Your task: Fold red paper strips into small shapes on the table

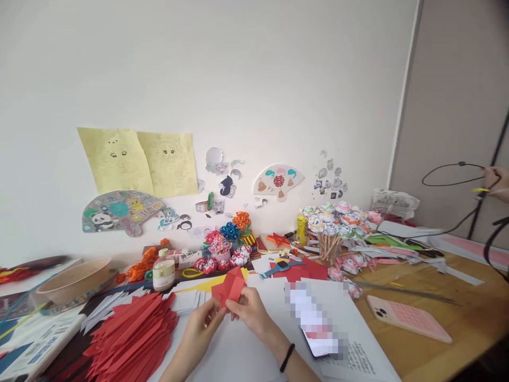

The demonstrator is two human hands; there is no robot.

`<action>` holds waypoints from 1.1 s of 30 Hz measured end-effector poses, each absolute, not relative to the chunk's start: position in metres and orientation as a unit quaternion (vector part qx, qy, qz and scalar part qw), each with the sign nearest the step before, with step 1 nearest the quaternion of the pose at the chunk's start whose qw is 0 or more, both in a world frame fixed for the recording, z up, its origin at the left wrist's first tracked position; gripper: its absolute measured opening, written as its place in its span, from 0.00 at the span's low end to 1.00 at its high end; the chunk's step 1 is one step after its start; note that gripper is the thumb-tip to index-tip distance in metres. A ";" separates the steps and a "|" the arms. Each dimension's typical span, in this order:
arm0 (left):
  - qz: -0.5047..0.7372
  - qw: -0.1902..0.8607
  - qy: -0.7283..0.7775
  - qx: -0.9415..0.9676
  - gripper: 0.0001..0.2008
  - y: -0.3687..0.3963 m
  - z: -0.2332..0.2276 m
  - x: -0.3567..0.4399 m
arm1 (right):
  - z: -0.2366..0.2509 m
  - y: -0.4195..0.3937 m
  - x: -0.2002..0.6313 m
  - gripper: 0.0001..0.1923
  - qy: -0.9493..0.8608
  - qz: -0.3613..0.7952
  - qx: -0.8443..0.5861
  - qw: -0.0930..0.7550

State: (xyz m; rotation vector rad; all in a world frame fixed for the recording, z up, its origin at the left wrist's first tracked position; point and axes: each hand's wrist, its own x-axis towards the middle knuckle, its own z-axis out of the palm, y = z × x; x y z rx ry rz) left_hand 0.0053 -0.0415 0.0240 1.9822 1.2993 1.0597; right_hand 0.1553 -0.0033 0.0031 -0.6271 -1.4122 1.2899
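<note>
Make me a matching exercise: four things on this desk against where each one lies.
Things:
1 folded red paper
2 pink phone
3 stack of red strips
4 bowl

Places:
A far left of the desk
B between both hands
C right side, on bare wood
D left of the left hand

Pairs: 1-B, 2-C, 3-D, 4-A

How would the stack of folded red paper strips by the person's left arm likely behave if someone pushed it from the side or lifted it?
The stack of folded red paper strips is loosely fanned, so a push would probably make the pieces slide apart rather than move together. They look thin and light; lifted singly, each would likely flex, though its folds may stiffen it a little.
</note>
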 end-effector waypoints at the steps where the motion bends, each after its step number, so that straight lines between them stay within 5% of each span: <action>1: 0.397 0.270 0.482 0.733 0.21 -0.042 0.024 0.006 | 0.003 -0.003 0.155 0.18 -0.594 0.542 -0.263 0.534; 33: 0.396 0.230 0.511 0.727 0.24 -0.031 0.014 -0.002 | -0.006 0.002 0.163 0.27 -0.618 0.570 -0.261 0.476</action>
